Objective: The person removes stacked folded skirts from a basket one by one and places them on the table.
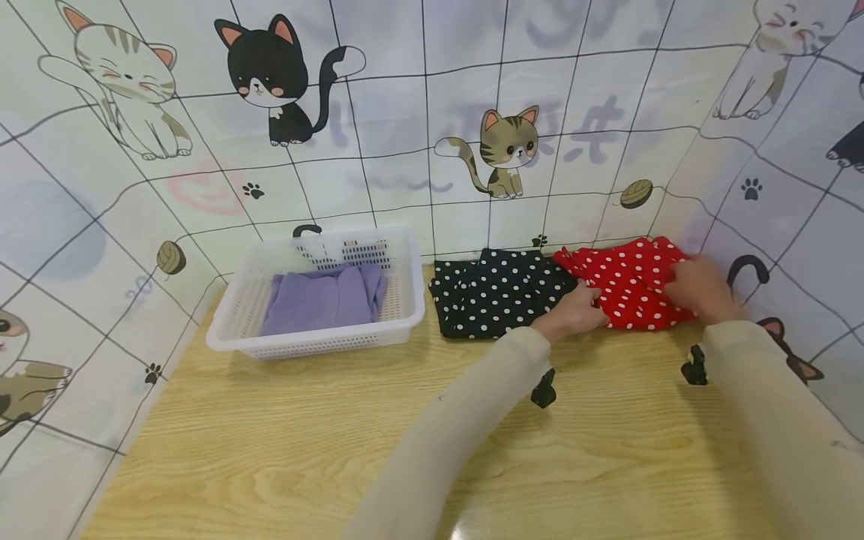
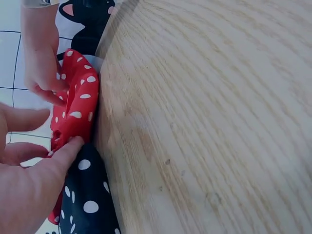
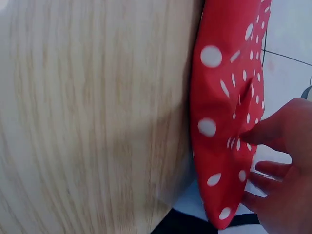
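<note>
A red polka-dot cloth (image 1: 634, 281), loosely bundled, lies on the table against the back wall. My right hand (image 1: 702, 289) pinches it near its right end; in the right wrist view its thumb presses into the wrinkled fabric (image 3: 207, 127), with the other fingers at the far edge. My left hand (image 1: 574, 309) is at the left end, one fingertip touching the red fabric (image 2: 78, 114) where it meets the black polka-dot cloth (image 1: 496, 296). Its other digits stand apart from the fabric. The black cloth lies folded flat on the left, partly behind the left hand.
A white plastic basket (image 1: 331, 346) holding a folded purple cloth (image 1: 324, 300) stands on the left. Cat-patterned sheeting (image 1: 391, 135) covers the walls behind and at both sides. Wood-grain table (image 1: 283, 450) extends in front, under both forearms.
</note>
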Demonstrator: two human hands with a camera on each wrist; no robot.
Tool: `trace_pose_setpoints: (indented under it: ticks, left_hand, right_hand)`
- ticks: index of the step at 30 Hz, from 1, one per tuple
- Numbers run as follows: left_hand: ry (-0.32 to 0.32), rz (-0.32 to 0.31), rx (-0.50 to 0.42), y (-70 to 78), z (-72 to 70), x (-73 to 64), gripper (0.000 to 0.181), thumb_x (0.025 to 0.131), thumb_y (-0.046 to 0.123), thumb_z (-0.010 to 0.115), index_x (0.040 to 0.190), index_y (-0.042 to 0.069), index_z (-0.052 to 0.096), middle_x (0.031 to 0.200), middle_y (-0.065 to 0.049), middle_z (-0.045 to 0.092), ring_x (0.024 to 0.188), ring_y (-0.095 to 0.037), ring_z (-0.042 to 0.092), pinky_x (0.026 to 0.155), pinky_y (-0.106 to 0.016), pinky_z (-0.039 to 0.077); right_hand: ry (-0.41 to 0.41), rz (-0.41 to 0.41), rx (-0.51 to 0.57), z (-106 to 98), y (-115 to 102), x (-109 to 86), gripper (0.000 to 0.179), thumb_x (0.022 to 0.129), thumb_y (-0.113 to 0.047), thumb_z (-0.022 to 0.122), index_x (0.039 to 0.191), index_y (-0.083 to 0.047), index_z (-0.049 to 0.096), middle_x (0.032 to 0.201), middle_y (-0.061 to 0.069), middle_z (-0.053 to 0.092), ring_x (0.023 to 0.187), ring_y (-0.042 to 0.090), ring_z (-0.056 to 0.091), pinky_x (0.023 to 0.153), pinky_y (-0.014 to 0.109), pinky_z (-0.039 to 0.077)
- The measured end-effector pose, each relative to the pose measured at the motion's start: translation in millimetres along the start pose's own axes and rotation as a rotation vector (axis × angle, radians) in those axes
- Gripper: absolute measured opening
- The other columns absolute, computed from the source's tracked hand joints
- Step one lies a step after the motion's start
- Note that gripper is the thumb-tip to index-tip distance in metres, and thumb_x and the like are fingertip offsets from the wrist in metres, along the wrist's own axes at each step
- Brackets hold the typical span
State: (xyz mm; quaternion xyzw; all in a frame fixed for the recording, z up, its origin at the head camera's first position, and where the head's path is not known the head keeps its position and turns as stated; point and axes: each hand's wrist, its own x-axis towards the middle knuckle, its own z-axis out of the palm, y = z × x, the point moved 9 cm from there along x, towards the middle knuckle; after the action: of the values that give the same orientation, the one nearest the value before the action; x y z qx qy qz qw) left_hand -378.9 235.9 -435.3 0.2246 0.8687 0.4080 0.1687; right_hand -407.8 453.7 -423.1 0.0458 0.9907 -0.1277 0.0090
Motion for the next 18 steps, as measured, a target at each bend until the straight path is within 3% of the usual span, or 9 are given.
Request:
trace_pose_setpoints:
  ticks: [4,9,11,14,16,18]
  left_hand:
    - [-0.038,-0.037,-0.072,-2.6,5.5,-0.9,0.059,0.089,0.018,0.075,0.145,0.009,0.057,0.139,0.002,0.053,0.114,-0.009,0.051,0.097,-0.021,0.048]
    - [-0.063,-0.105,-0.325,-11.0,3.6,-4.0,0.069,0.088,0.020,0.076,0.150,0.014,0.048,0.130,0.003,0.059,0.108,-0.009,0.052,0.103,-0.032,0.050]
    - [-0.070,-0.103,-0.396,-12.4,2.0,-5.6,0.068,0.088,0.018,0.075,0.149,0.016,0.046,0.130,0.002,0.060,0.106,-0.009,0.052,0.103,-0.034,0.050]
    - [-0.058,-0.085,-0.422,-14.1,0.5,-7.1,0.064,0.089,0.017,0.075,0.147,0.018,0.048,0.132,0.001,0.061,0.111,-0.008,0.052,0.105,-0.033,0.048]
    - [-0.041,-0.077,-0.415,-15.3,-0.5,-8.1,0.065,0.088,0.019,0.075,0.147,0.020,0.047,0.139,0.001,0.057,0.124,-0.011,0.048,0.109,-0.036,0.046]
    - [-0.019,-0.085,-0.390,-17.1,-2.1,-9.1,0.070,0.088,0.023,0.076,0.150,0.019,0.044,0.149,0.001,0.049,0.140,-0.015,0.037,0.115,-0.041,0.043]
  right_hand:
    - [0.010,-0.037,-0.010,6.8,-7.5,2.5,0.028,0.086,-0.009,0.067,0.099,0.016,0.063,0.091,0.031,0.067,0.084,0.042,0.058,0.067,0.049,0.056]
    - [0.023,-0.077,-0.020,15.4,-16.2,4.1,0.019,0.090,-0.011,0.061,0.080,0.006,0.062,0.075,0.019,0.066,0.074,0.034,0.056,0.065,0.047,0.053]
    - [0.023,-0.085,-0.022,19.3,-19.1,4.1,0.021,0.090,-0.012,0.060,0.088,0.009,0.064,0.083,0.025,0.068,0.079,0.038,0.057,0.070,0.053,0.055]
    - [-0.013,-0.072,-0.018,28.3,-24.4,3.5,0.040,0.092,-0.016,0.060,0.119,0.015,0.060,0.114,0.037,0.064,0.101,0.050,0.057,0.088,0.069,0.052]
    - [-0.060,-0.069,-0.015,35.3,-30.5,3.4,0.058,0.095,-0.022,0.059,0.139,0.014,0.048,0.134,0.041,0.052,0.120,0.057,0.048,0.100,0.078,0.043]
    - [-0.111,-0.069,-0.013,41.5,-37.8,4.0,0.066,0.099,-0.028,0.055,0.148,0.013,0.038,0.144,0.042,0.041,0.132,0.059,0.037,0.105,0.082,0.035]
